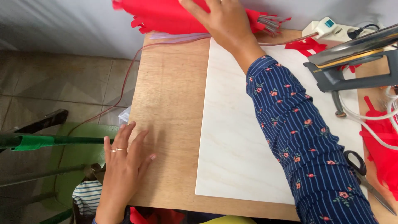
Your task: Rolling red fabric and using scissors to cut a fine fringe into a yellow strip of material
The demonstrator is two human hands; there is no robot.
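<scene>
A: So, where is each hand?

B: The right hand (224,18) reaches to the far edge of the wooden table (170,103), palm down and fingers spread over a bundle of red cut pieces (166,16) that lies against the wall. It presses on the pile; whether the fingers curl under it cannot be told.

A: And the other?

B: The left hand (124,161) lies flat and open, holding nothing, on the near left edge of the table, probably bracing the body during the long reach.

A: What sits between them?

B: A pale board (232,145) covers the table's middle and right, bare, seemingly kept as a work surface. A dark sealing tool (356,62) rests at the far right beside a white power strip (331,29), close enough for its cord. Scissors (365,174) and more red scraps (383,149) lie at the near right.
</scene>
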